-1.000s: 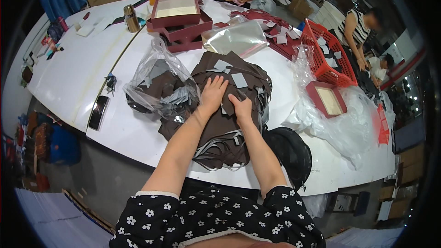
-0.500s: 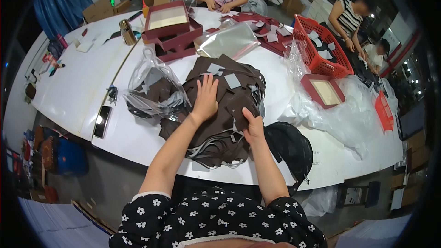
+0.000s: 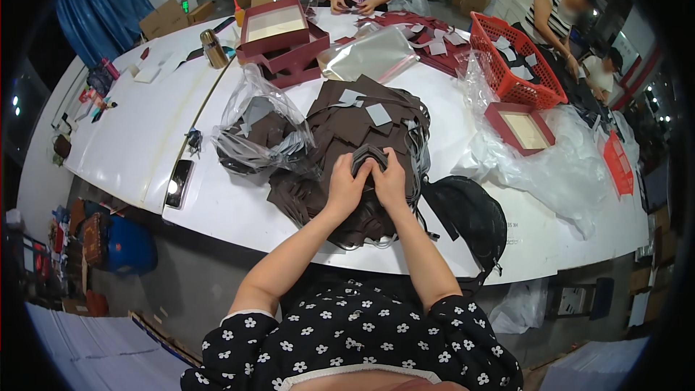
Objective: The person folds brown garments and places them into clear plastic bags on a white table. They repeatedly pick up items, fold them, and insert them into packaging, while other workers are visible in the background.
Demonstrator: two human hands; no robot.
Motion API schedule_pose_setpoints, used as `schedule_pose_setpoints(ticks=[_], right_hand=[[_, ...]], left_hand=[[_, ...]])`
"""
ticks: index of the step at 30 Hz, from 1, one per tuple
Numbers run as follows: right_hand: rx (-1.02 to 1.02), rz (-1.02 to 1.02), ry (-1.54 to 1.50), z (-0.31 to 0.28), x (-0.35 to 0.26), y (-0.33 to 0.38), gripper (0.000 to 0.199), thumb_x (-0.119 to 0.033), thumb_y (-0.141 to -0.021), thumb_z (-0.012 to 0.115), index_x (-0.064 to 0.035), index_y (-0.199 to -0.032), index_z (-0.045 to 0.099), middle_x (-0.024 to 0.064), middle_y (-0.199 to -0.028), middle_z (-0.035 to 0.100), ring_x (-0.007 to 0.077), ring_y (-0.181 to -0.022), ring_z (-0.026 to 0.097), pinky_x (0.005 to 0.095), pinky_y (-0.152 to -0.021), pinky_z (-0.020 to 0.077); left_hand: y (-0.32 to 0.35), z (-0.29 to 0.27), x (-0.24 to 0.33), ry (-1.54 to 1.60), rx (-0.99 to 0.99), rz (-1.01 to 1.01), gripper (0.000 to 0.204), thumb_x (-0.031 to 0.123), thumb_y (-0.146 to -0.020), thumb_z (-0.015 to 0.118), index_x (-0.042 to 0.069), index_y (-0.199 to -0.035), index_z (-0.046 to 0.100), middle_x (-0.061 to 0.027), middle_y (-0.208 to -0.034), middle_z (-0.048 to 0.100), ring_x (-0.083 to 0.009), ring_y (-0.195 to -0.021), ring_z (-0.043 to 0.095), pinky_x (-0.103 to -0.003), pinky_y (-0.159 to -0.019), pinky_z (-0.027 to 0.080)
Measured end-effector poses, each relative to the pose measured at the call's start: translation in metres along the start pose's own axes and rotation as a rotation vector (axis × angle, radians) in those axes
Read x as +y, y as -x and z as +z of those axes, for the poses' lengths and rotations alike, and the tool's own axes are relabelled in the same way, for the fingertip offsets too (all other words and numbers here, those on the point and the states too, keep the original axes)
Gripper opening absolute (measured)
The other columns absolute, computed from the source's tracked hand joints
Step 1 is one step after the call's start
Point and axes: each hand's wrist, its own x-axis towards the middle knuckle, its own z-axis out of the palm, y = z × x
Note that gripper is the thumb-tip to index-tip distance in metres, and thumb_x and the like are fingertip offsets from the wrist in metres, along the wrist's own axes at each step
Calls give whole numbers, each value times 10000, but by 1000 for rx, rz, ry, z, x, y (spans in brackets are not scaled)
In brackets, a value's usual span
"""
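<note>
Both hands are closed on a small stack of dark brown fabric pieces (image 3: 370, 152), bent into an arch. My left hand (image 3: 345, 187) grips its left side and my right hand (image 3: 391, 185) its right, with the thumbs close together in the middle. Beneath and beyond them spreads a large heap of brown fabric pieces (image 3: 340, 127) with straps, topped by a grey card (image 3: 378, 114). Left of the heap stands an open clear plastic bag (image 3: 246, 90) holding more brown and grey pieces. To the right lies a black fabric item (image 3: 470, 217), perhaps a bag.
Maroon boxes (image 3: 275, 25), a metal flask (image 3: 213, 49) and clear film (image 3: 369, 54) lie farther back. A phone (image 3: 179, 185) is at left. At right are a red basket (image 3: 507, 58), another maroon box (image 3: 520, 129) and plastic sheeting (image 3: 550, 181). Several co-workers sit or stand around the table.
My left hand has left the top of the heap and joined my right hand. The stack, earlier in the right hand alone, is now held and bent between both. The view has shifted slightly.
</note>
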Motion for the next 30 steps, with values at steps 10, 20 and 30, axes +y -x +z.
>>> schedule_pose_setpoints(ticks=[10,20,30], right_hand=[[245,847,-912,10,-25,0,350,-387,-878,691,-41,-886,642,33,-808,662,206,-658,619,341,-620,491],[103,710,-1815,-25,31,-31,412,-478,-898,621,-106,-725,585,0,-585,517,143,-488,471,289,-459,365],[255,196,-194,-6,8,-21,493,-424,-922,631,62,-1004,649,133,-920,669,187,-834,595,336,-763,472]], left_hand=[[2,-9,20,70,-4,94,322,294,-893,688,-8,-874,579,-199,-760,632,-364,-685,632,-368,-606,486],[-17,-21,36,970,197,-579,356,397,-954,604,45,-990,566,-66,-780,627,-158,-602,629,-282,-442,490],[3,1,51,1265,-305,-699,626,591,-956,473,70,-1303,496,-55,-1198,603,-175,-1103,572,-357,-935,455]])
